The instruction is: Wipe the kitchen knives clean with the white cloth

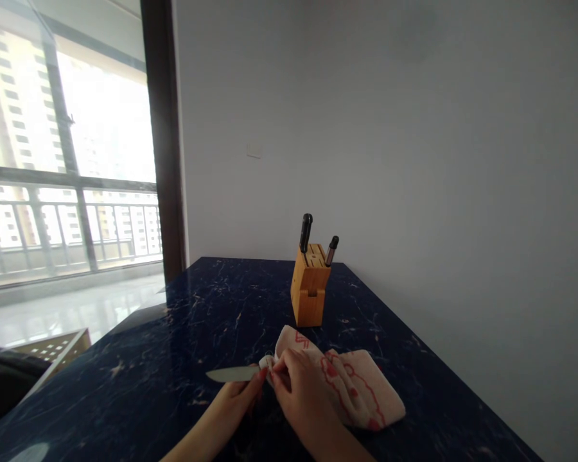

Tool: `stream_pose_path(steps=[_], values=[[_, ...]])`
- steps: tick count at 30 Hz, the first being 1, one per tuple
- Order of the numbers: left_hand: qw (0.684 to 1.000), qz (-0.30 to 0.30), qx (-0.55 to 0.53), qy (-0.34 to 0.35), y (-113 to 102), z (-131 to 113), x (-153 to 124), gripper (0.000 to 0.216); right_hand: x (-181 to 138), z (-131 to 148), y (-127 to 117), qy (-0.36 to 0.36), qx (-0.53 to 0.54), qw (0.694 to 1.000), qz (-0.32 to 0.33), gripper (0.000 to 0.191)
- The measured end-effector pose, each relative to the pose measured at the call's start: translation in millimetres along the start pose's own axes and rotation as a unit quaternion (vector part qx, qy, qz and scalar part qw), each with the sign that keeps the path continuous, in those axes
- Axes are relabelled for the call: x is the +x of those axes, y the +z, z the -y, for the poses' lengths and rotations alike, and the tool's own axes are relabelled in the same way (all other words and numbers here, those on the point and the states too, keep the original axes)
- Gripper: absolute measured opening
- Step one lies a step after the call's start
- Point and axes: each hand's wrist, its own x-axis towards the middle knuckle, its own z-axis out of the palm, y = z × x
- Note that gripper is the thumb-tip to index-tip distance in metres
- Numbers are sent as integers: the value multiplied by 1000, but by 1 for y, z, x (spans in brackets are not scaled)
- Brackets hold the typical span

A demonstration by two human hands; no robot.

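A knife [231, 374] lies low over the dark marble table [183, 333], its blade pointing left. My left hand [243, 396] is closed under the blade's base, fingers curled on the knife near the handle, which is hidden. My right hand [301, 391] pinches a white cloth with red pattern [351, 385] against the knife's handle end. The rest of the cloth lies bunched on the table to the right of my hands.
A wooden knife block [310, 290] stands behind the cloth, near the grey wall, with two dark-handled knives [306, 232] in it. A large window and railing are to the left. A perforated beige box [52, 346] sits past the table's left edge.
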Motion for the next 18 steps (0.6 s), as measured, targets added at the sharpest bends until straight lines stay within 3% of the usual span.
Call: stream_pose_path(steps=[5,11,18], values=[[1000,-17,16,-16,-2,9,4,53,2,-12,0,31,0,999,-19,8],[999,-10,48,-23,-4,4,1,54,1,2,-4,23,23,999,31,8],[997,10,73,-15,-3,4,-1,55,2,-5,-4,44,5,999,5,6]])
